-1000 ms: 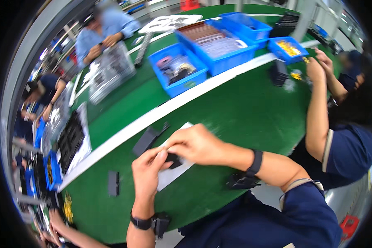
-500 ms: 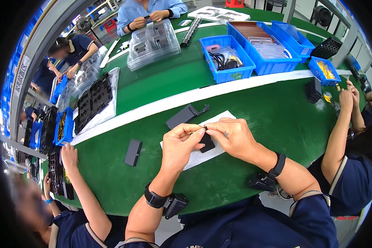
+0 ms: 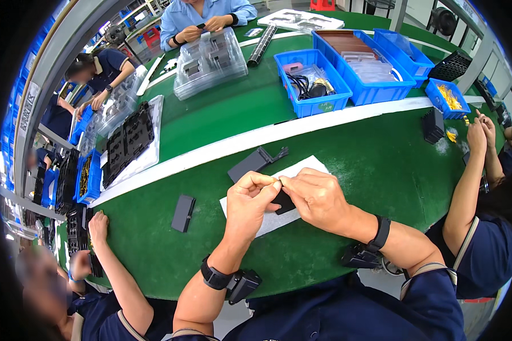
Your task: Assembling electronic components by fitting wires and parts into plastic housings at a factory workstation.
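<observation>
Across from a written-on blue bin (image 3: 306, 108), left fingers (image 3: 269, 194) and right fingers (image 3: 294, 189) pinched on a tiny dark piece (image 3: 280, 180).

Two hands, a left hand (image 3: 246, 204) and a right hand (image 3: 320, 198), meet at one small dark part (image 3: 279, 181), with one flat black piece (image 3: 284, 202) below, over one white sheet (image 3: 276, 223). Two dark grey blocks (image 3: 182, 213) lie on the near surface (image 3: 352, 136), one left and one farther off. To the far right are at least four blue bins (image 3: 324, 106) (the yellow pieces (image 3: 451, 98) in the smallest defy counting), plus one black stack (image 3: 433, 125) beside them and one long dark strip (image 3: 261, 45) beyond.
</observation>
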`<action>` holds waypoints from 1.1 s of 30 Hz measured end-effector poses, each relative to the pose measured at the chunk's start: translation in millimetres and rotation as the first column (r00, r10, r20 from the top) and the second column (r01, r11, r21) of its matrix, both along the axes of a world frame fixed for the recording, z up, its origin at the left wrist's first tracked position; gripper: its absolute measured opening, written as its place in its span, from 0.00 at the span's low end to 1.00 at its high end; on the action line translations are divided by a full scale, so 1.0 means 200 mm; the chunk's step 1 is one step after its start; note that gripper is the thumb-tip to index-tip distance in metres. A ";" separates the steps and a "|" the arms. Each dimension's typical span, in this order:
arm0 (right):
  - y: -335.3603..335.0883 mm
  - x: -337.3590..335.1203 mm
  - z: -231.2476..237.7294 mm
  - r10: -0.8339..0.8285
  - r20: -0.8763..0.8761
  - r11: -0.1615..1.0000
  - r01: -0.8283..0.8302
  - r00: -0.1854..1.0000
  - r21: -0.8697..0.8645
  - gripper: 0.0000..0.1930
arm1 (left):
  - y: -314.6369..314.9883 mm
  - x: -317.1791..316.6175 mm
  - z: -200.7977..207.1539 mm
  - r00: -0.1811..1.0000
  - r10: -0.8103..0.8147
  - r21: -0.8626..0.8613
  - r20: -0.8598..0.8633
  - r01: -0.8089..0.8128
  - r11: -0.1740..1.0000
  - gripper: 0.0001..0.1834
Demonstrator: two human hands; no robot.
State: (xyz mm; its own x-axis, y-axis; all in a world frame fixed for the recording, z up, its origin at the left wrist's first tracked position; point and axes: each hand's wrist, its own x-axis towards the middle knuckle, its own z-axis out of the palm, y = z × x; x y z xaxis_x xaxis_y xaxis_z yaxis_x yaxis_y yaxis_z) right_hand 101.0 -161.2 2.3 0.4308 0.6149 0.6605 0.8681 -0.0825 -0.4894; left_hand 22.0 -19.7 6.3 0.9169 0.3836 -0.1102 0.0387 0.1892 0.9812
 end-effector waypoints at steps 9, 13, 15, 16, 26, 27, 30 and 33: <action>-0.01 0.00 0.07 -0.041 -0.672 0.978 -0.109 0.739 -0.180 0.09 | 0.04 0.02 0.00 0.985 0.145 -0.263 0.089 -0.117 0.958 0.08; 0.00 -0.02 0.07 -0.025 -0.668 0.984 -0.099 0.744 -0.147 0.10 | 0.01 0.01 0.01 0.997 0.067 -0.329 0.036 -0.052 0.943 0.11; 0.00 -0.02 0.07 -0.019 -0.631 0.988 -0.084 0.776 -0.132 0.09 | 0.00 0.01 -0.01 0.996 0.055 -0.316 0.071 -0.029 0.948 0.11; 0.00 -0.02 0.07 -0.014 -0.592 0.991 -0.067 0.806 -0.115 0.09 | 0.00 0.01 -0.01 0.996 0.053 -0.318 0.070 -0.028 0.948 0.11; 0.02 -0.01 0.02 0.033 -0.485 0.997 0.007 0.874 0.079 0.06 | -0.02 -0.02 0.00 0.991 0.123 0.020 0.053 -0.125 0.992 0.09; 0.02 -0.01 0.01 0.033 -0.462 0.997 0.001 0.886 0.072 0.05 | -0.01 -0.03 -0.01 0.990 0.129 0.029 0.054 -0.131 0.991 0.09; 0.03 0.02 -0.01 0.095 -0.556 0.995 -0.055 0.826 0.087 0.06 | -0.01 -0.02 0.00 0.994 0.094 -0.026 0.050 -0.093 0.995 0.09; -0.01 0.05 0.02 0.080 -0.691 0.991 -0.131 0.718 -0.021 0.07 | -0.01 -0.01 -0.02 0.998 0.045 -0.057 0.052 -0.042 0.997 0.11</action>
State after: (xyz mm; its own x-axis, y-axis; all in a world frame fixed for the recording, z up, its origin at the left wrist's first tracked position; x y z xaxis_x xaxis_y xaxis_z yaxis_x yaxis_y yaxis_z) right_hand 111.5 -164.0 7.0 0.6805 0.7135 0.1667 0.2999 -0.0636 -0.9518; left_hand 20.9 -22.1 3.0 0.9045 0.4180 -0.0846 -0.0224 0.2445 0.9694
